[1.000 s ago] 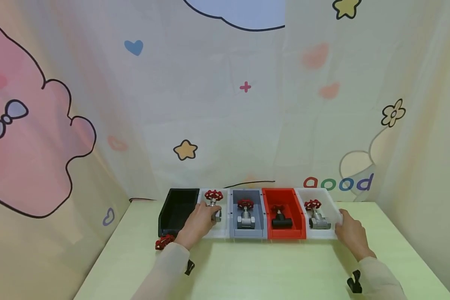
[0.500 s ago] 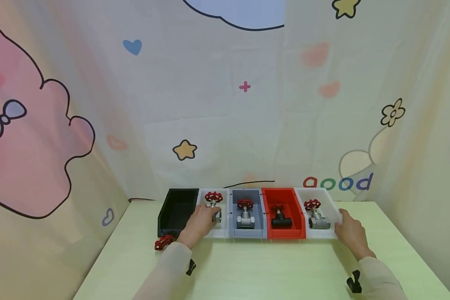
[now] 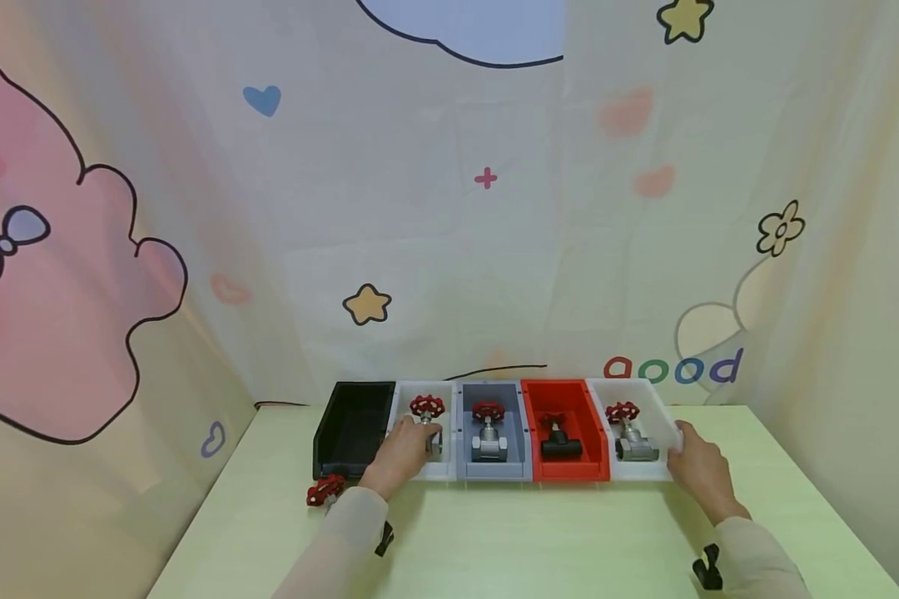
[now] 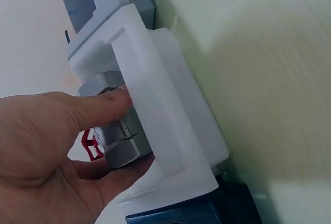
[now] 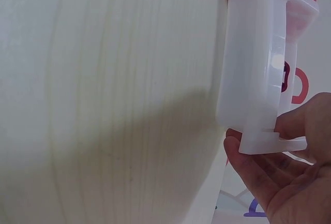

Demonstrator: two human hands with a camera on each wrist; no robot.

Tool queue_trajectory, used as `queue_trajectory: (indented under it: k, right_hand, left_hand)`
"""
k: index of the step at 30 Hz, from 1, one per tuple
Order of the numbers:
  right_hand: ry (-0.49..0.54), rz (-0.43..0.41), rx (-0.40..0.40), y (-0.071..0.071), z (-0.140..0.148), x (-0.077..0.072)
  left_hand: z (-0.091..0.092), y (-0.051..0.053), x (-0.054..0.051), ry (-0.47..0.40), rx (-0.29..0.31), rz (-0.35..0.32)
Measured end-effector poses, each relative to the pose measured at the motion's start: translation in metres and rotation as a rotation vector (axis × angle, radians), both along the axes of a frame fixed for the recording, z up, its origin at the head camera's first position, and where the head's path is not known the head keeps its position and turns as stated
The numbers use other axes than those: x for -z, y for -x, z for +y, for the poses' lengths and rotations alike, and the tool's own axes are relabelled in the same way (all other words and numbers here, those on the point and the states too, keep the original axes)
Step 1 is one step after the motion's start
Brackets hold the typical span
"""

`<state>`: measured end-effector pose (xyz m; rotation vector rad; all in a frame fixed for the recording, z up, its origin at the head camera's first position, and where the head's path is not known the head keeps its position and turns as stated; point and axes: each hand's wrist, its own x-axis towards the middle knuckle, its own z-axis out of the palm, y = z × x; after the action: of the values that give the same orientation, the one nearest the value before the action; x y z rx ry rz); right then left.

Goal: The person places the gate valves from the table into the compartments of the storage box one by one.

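In the head view my left hand [image 3: 397, 456] reaches into the left white bin [image 3: 440, 472] and grips a metal valve with a red handwheel [image 3: 427, 406]. The left wrist view shows thumb and fingers around the valve's grey hexagonal body [image 4: 124, 149], just behind the bin's front wall [image 4: 160, 100]. My right hand [image 3: 702, 468] holds the outer side of the right white bin [image 3: 644, 472]; in the right wrist view the thumb and fingers pinch that bin's corner [image 5: 258, 141]. A metal valve [image 3: 635, 447] lies inside it.
Between the white bins stand a grey bin [image 3: 494, 472] with a metal valve [image 3: 489, 445] and a red bin [image 3: 572, 471] with a black valve [image 3: 562, 445]. A black bin [image 3: 355, 424] is at the left end, with another red-wheeled valve [image 3: 325, 490] before it.
The left hand and the valve it grips have lowered slightly in the white bin. The right hand keeps its hold on the right bin. The head view has shifted slightly.
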<state>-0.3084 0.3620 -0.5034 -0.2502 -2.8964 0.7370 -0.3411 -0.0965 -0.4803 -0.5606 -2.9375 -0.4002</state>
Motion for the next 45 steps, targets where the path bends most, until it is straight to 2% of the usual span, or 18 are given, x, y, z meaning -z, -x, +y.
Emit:
queue_trajectory:
  k: [9,14,20,28,36,45]
  right_hand:
    - [-0.006,0.017,0.001,0.001,0.001,0.002]
    - [0.000,-0.002,0.010,0.003,0.002,0.002]
    - [0.001,0.008,0.004,0.002,0.002,0.003]
    - [-0.006,0.019,-0.008,0.000,0.002,0.003]
    - [-0.001,0.001,-0.002,0.001,0.001,0.001]
    - [-0.003,0.018,-0.001,0.001,0.001,0.002]
  left_hand:
    - [0.002,0.007,0.002,0.017,0.008,0.001]
    - [0.003,0.012,0.003,0.041,0.014,-0.001]
    - [0.005,0.013,0.006,0.049,0.020,0.000]
    - [0.004,0.015,0.009,0.037,0.010,-0.057]
    - [0.005,0.018,0.013,0.068,0.021,-0.034]
    - [0.006,0.026,0.017,0.045,0.017,-0.034]
